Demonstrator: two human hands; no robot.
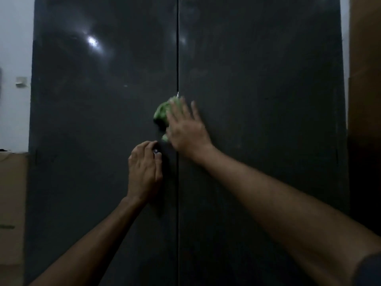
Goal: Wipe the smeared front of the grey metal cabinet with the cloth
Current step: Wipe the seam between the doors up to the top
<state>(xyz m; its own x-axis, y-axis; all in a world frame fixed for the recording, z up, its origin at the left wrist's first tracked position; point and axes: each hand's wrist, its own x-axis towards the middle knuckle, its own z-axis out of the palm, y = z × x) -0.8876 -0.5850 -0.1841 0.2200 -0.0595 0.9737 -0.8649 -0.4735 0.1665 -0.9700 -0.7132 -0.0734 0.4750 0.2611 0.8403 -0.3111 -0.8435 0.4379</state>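
- Green cloth (162, 115): bunched at frame centre, pressed against the grey metal cabinet (268, 100) across the seam between its two doors.
- Right hand (186, 129): fingers spread flat, covering the cloth's right side.
- Left hand (144, 172): fingers curled around a small shiny fitting (156, 151) on the left door, just below the cloth.
- Cardboard boxes (12, 203): lower left.

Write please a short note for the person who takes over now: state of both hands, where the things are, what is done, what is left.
Right hand: flat, pressing the green cloth on the cabinet front, at the middle seam.
Left hand: closed on a small shiny part, likely the handle, on the left door.
Done: cannot tell; the picture is dim.
Left: faint smears show near the reflection up on the left door; wipe there and over the rest.
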